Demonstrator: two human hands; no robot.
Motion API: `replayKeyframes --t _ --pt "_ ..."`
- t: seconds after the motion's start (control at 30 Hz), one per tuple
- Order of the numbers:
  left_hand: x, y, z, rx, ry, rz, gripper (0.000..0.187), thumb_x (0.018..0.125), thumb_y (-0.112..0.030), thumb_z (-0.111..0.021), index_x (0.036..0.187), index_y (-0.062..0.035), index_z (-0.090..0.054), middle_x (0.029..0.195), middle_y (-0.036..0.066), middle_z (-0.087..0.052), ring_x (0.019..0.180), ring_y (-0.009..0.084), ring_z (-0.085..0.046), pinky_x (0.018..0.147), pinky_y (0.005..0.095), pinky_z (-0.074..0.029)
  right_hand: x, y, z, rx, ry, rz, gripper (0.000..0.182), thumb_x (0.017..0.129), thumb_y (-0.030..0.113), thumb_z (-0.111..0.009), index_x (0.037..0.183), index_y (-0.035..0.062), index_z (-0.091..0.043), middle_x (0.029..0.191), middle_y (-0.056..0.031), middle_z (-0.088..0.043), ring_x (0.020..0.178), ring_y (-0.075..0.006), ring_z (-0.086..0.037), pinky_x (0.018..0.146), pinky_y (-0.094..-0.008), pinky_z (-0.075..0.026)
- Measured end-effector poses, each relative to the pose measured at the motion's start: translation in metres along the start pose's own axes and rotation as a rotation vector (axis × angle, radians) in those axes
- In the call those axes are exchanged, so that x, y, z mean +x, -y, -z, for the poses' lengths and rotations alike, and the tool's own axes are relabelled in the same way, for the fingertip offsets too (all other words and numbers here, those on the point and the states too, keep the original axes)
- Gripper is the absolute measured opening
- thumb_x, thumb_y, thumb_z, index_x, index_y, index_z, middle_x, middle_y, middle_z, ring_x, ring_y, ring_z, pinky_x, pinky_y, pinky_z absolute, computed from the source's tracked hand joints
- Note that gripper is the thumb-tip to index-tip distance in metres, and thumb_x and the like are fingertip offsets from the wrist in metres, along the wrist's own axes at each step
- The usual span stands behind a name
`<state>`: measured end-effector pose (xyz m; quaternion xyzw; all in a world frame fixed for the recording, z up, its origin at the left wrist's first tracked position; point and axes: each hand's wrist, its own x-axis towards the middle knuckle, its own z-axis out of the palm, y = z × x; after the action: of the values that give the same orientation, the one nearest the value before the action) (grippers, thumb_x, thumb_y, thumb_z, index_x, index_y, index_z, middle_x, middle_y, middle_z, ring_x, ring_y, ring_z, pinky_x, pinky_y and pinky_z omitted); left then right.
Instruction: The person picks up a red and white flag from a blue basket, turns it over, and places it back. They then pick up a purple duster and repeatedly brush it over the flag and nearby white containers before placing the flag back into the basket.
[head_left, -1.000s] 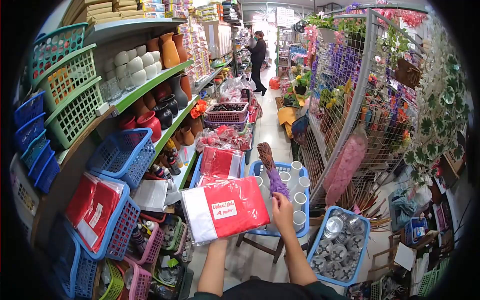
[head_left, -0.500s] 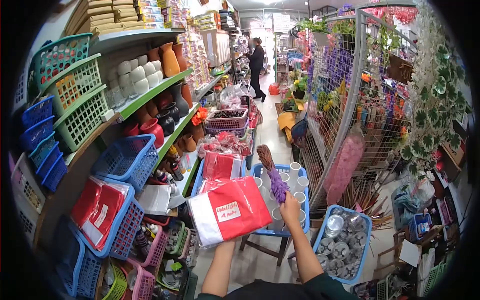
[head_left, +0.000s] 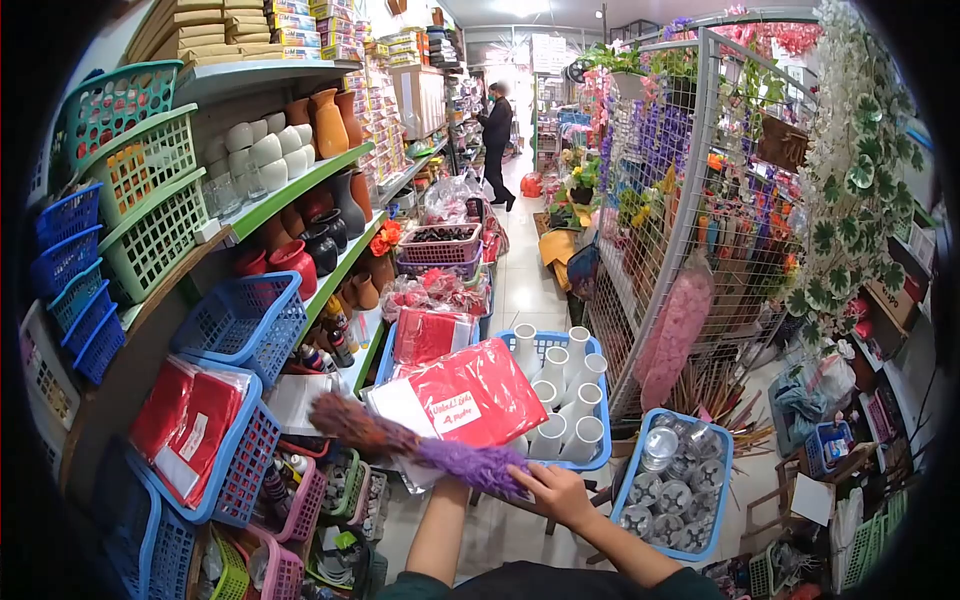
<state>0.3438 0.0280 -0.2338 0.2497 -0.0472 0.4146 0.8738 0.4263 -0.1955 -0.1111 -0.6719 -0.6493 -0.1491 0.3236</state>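
Note:
My right hand [head_left: 556,492] is closed on a feather duster [head_left: 400,440] with a purple end and brown-red feathers towards its left tip. The duster lies slantwise across the lower edge of a packet [head_left: 500,385] of folded red and white cloth in clear plastic. A handwritten label [head_left: 455,412] shows on the packet. From below, my left hand [head_left: 450,490] holds the packet up; its fingers are hidden behind the packet and duster. Just beyond, a blue basket [head_left: 603,440] holds several white vases [head_left: 583,437].
On the left, shelves carry pots [head_left: 292,265], cups and baskets [head_left: 240,325], one with more red packets [head_left: 200,415]. A blue basket of clear glassware [head_left: 665,495] stands at right, beside a wire-mesh rack [head_left: 660,260]. A person [head_left: 497,140] stands in the far aisle.
The duster has swung from upright over the vases to lying leftward across the packet's lower edge. My right hand came down and closer. The packet stays in my left hand.

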Motion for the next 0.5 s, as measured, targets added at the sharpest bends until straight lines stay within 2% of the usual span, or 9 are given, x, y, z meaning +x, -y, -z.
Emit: replayKeyframes --t 0.1,0.17,0.2,0.27,0.3,0.37,0.4,0.43,0.5 --pt "0.010 -0.004 -0.006 0.016 0.001 -0.003 0.065 0.092 -0.054 -0.037 0.136 -0.0068 -0.038 0.138 0.015 -0.043 0.125 0.0328 -0.042 0.104 0.0485 -0.035 -0.014 -0.017 -0.006 -0.066 0.064 0.003 0.055 0.069 0.000 -0.059 0.121 0.0138 -0.057 0.096 -0.0101 -0.062 0.077 -0.0285 -0.062 0.063 -0.0366 -0.050" --pt "0.024 -0.003 -0.017 0.027 0.004 -0.002 0.065 0.092 -0.054 -0.037 0.136 -0.0068 -0.038 0.138 0.015 -0.043 0.125 0.0328 -0.042 0.104 0.0485 -0.035 -0.019 -0.033 -0.006 0.047 -0.096 -0.239 0.052 0.071 0.001 -0.056 0.121 0.0130 -0.057 0.096 -0.0112 -0.061 0.079 -0.0309 -0.062 0.064 -0.0380 -0.050" --pt "0.019 -0.006 -0.017 0.032 0.003 0.000 0.065 0.092 -0.054 -0.037 0.136 -0.0068 -0.038 0.138 0.015 -0.043 0.125 0.0328 -0.042 0.104 0.0485 -0.035 -0.019 -0.036 -0.003 0.046 -0.096 -0.241 0.052 0.071 0.001 -0.056 0.121 0.0130 -0.057 0.096 -0.0112 -0.061 0.079 -0.0309 -0.062 0.064 -0.0380 -0.050" --pt "0.023 -0.014 -0.017 0.042 0.001 0.003 0.065 0.092 -0.055 -0.037 0.136 -0.0069 -0.038 0.138 0.015 -0.043 0.125 0.0328 -0.042 0.104 0.0485 -0.035 -0.017 -0.042 0.001 -0.023 -0.195 -0.477 0.050 0.073 -0.001 -0.053 0.121 0.0103 -0.056 0.097 -0.0140 -0.061 0.081 -0.0340 -0.061 0.066 -0.0402 -0.050" --pt "0.025 -0.013 -0.019 0.047 0.000 0.005 0.065 0.092 -0.055 -0.037 0.136 -0.0069 -0.038 0.138 0.015 -0.043 0.125 0.0328 -0.042 0.104 0.0486 -0.035 -0.017 -0.046 -0.003 -0.025 -0.194 -0.479 0.050 0.073 -0.001 -0.053 0.121 0.0103 -0.056 0.097 -0.0140 -0.061 0.081 -0.0340 -0.061 0.066 -0.0402 -0.050" --pt "0.032 -0.012 -0.024 0.061 -0.001 0.012 0.066 0.092 -0.055 -0.037 0.136 -0.0069 -0.038 0.138 0.015 -0.043 0.125 0.0329 -0.042 0.104 0.0486 -0.035 -0.016 -0.052 -0.013 -0.047 -0.418 -0.557 0.051 0.071 -0.003 -0.052 0.121 0.0075 -0.055 0.097 -0.0167 -0.060 0.082 -0.0363 -0.061 0.068 -0.0419 -0.050" --pt "0.030 -0.012 -0.024 0.068 0.001 0.013 0.066 0.092 -0.055 -0.037 0.136 -0.0069 -0.038 0.138 0.015 -0.043 0.125 0.0329 -0.042 0.104 0.0486 -0.035 -0.010 -0.037 -0.005 -0.059 -0.371 -0.618 0.050 0.071 -0.003 -0.053 0.120 0.0047 -0.055 0.098 -0.0171 -0.060 0.081 -0.0368 -0.061 0.067 -0.0406 -0.050" --pt "0.033 -0.011 -0.025 0.076 0.004 0.013 0.066 0.092 -0.055 -0.037 0.137 -0.0069 -0.038 0.138 0.015 -0.043 0.125 0.0329 -0.042 0.104 0.0486 -0.035 -0.011 -0.032 -0.007 -0.058 -0.375 -0.618 0.050 0.071 -0.003 -0.053 0.120 0.0047 -0.055 0.098 -0.0171 -0.060 0.081 -0.0368 -0.061 0.067 -0.0406 -0.050" --pt "0.033 -0.006 -0.029 0.090 0.008 0.016 0.066 0.092 -0.055 -0.037 0.137 -0.0070 -0.038 0.138 0.015 -0.043 0.125 0.0329 -0.042 0.104 0.0486 -0.035 -0.024 -0.022 -0.013 0.126 -0.309 -0.293 0.049 0.072 -0.001 -0.053 0.120 0.0067 -0.057 0.096 -0.0143 -0.060 0.077 -0.0329 -0.062 0.063 -0.0389 -0.050"
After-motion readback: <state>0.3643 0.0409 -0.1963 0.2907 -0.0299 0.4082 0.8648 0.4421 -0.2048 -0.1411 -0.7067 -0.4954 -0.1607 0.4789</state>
